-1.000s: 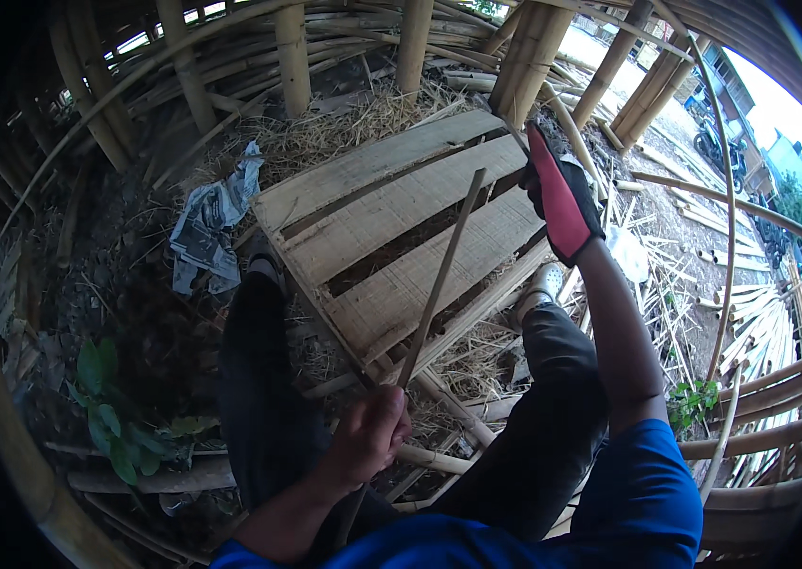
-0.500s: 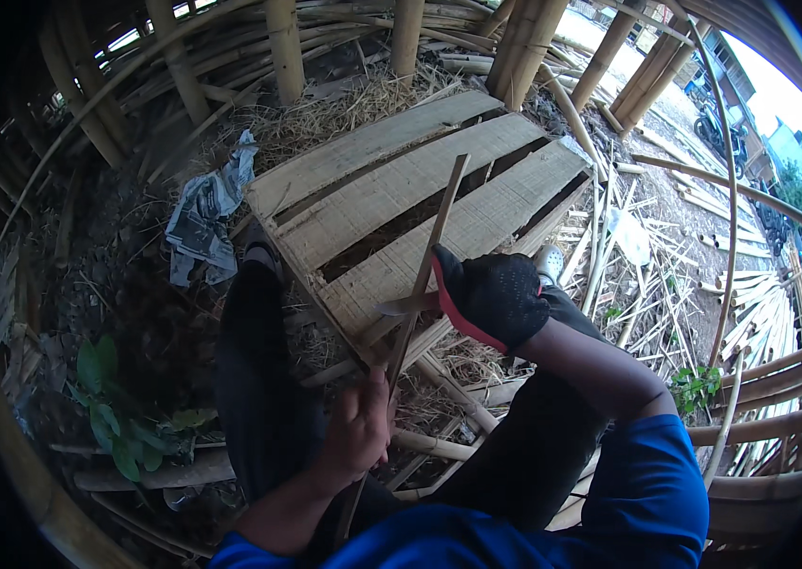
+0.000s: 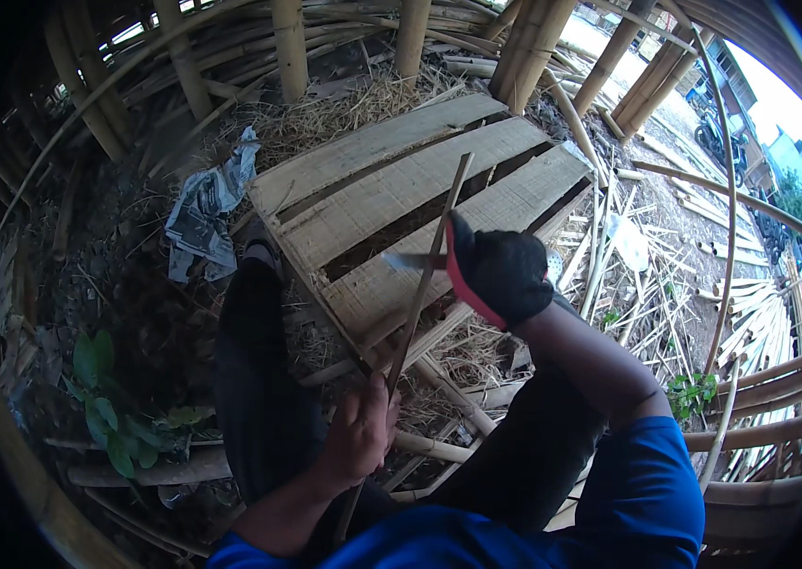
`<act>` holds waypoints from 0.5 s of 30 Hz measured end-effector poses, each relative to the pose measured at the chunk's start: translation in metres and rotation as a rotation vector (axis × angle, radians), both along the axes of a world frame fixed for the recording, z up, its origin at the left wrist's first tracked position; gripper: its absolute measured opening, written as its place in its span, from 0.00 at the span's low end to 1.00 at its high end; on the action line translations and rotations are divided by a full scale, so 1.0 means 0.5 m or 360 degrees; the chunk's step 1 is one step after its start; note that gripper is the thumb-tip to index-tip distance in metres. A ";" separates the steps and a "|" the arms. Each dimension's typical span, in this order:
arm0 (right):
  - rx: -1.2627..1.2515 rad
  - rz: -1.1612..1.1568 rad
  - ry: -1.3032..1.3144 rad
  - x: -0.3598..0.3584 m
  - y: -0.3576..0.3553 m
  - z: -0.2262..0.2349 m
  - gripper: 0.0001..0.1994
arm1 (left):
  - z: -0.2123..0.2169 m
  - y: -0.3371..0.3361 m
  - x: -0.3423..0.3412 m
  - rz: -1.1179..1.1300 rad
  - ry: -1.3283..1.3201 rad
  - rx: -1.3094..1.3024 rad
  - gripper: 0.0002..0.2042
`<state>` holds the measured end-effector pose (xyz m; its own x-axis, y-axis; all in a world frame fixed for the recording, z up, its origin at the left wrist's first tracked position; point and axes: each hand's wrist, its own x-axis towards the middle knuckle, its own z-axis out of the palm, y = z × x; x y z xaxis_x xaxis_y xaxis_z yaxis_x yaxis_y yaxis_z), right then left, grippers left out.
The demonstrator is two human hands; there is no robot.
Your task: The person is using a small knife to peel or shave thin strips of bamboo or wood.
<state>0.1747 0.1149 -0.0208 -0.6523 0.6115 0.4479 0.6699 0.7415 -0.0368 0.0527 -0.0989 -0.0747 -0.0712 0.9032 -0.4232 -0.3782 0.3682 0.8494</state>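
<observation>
My bare left hand (image 3: pixel 360 431) is closed round the lower part of a long, thin bamboo strip (image 3: pixel 431 258), which slants up and away over a slatted wooden crate (image 3: pixel 401 213). On my right hand (image 3: pixel 500 277) is a black glove with a red edge. Its fingers are wrapped round the handle of a knife (image 3: pixel 412 260). The blade points left and crosses the strip about midway up its visible length. Glove and strip hide most of the handle. The strip's lower end runs down beside my left forearm.
Crumpled newspaper (image 3: pixel 211 213) lies left of the crate. Bamboo posts (image 3: pixel 289 52) stand behind it. Loose bamboo strips (image 3: pixel 752 318) and shavings cover the ground on the right. A leafy plant (image 3: pixel 107 408) grows at the lower left; bamboo poles (image 3: pixel 771 441) run along the right side.
My right hand and the knife have moved up along the bamboo strip, away from my left hand. The left hand keeps its hold in nearly the same place.
</observation>
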 end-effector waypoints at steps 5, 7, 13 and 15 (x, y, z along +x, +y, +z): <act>-0.0110 0.0163 -0.0136 -0.011 -0.063 -0.016 0.19 | 0.001 0.006 0.000 0.0000 -0.0169 0.0024 0.20; -0.0052 0.0080 -0.0192 -0.013 -0.023 -0.002 0.19 | -0.003 -0.001 -0.005 0.0010 -0.0205 0.0004 0.20; -0.0081 0.0046 -0.0180 -0.018 -0.055 -0.004 0.21 | -0.020 0.005 -0.002 -0.0085 0.0176 0.0269 0.21; -0.0136 0.0016 -0.0083 -0.020 -0.015 0.000 0.21 | -0.036 0.006 -0.007 -0.0069 0.0461 0.0281 0.21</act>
